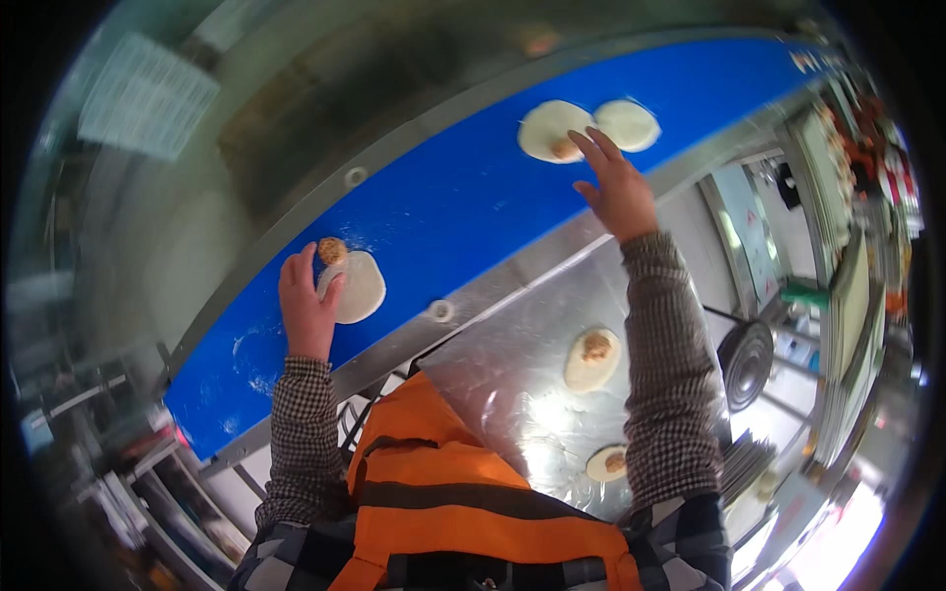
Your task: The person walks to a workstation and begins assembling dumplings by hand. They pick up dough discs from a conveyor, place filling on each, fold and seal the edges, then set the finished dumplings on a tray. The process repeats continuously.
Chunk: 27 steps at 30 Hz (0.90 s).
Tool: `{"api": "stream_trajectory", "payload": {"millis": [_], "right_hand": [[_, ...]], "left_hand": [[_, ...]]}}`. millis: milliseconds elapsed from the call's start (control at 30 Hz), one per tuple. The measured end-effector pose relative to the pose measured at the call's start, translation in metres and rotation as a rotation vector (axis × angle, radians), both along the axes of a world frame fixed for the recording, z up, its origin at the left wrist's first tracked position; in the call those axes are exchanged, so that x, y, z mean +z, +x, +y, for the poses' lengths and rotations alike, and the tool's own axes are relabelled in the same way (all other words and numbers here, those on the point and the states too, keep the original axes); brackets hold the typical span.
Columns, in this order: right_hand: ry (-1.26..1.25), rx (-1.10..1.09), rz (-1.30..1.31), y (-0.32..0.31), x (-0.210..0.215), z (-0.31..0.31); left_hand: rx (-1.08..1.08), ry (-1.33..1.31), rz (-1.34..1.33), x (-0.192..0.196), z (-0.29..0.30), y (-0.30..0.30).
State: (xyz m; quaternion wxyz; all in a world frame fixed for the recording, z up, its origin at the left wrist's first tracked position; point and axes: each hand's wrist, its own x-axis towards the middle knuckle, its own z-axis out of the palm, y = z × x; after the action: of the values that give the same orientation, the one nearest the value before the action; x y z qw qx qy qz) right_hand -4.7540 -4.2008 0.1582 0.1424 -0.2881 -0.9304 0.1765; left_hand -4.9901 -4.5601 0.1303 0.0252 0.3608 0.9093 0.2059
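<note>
On the blue belt [443,207], my left hand [310,305] is at a flat round of pale dough [365,288], thumb over its left edge and fingers apart. A brownish ball of filling [332,250] sits at that round's upper left edge, beside my fingertips. Farther right, my right hand [621,192] reaches over the belt with fingers stretched and thumb apart. Its fingertips are over the edge of a second dough round [545,126], close to a lump of filling [564,149] on it; I cannot tell whether they touch. A third dough round [629,125] adjoins the second.
A shiny metal tray [512,379] in front of the belt bears two dough pieces with filling, one upper [591,366] and one lower [603,463], partly behind my right sleeve. Stacked trays [852,315] stand at the right. A pale crate [148,97] is at the far left.
</note>
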Motion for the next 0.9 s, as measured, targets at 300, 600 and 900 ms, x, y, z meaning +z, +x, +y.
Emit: {"api": "stream_trajectory", "payload": {"millis": [300,600,900], "right_hand": [[-0.480,0.208,-0.213,-0.080,-0.038,-0.003],[-0.149,0.375,-0.451,-0.149,-0.063,-0.045],[-0.157,0.468,0.098,-0.134,-0.051,-0.232]], "left_hand": [[0.040,0.112,-0.240,-0.037,-0.040,-0.029],[0.110,0.010,-0.173,-0.050,-0.180,-0.035],[0.079,-0.526,-0.542,-0.058,-0.310,-0.147]]}}
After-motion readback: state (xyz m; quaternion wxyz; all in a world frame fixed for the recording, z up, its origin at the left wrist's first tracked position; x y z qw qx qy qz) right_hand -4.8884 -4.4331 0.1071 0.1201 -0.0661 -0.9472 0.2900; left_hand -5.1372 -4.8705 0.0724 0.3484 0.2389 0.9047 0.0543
